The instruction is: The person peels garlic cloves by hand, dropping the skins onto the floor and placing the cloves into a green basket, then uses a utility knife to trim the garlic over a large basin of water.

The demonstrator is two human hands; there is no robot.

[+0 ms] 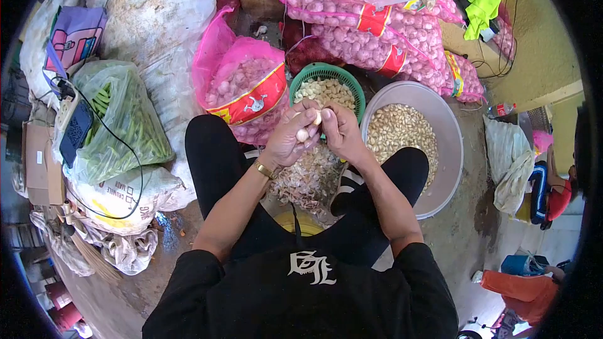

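Note:
My left hand (287, 139) is closed around a few pale garlic cloves (302, 134), with a gold-coloured band on its wrist. Fingertips of my right hand (343, 133) meet the left ones at another garlic clove (317, 117), pinching it between both hands. Just beyond the hands stands a green basket (360, 88) of peeled cloves (328, 92). A pile of papery garlic skins (308, 176) lies below them, between my legs. To the right, a large whitish tub (450, 150) holds many loose cloves (402, 127).
An opened pink mesh sack of garlic (242, 88) stands ahead on the left, and full garlic sacks (383, 37) are stacked ahead on the right. At left lie a plastic bag of green pods (129, 113) and large white sacks (157, 12). Other people (524, 292) show at far right.

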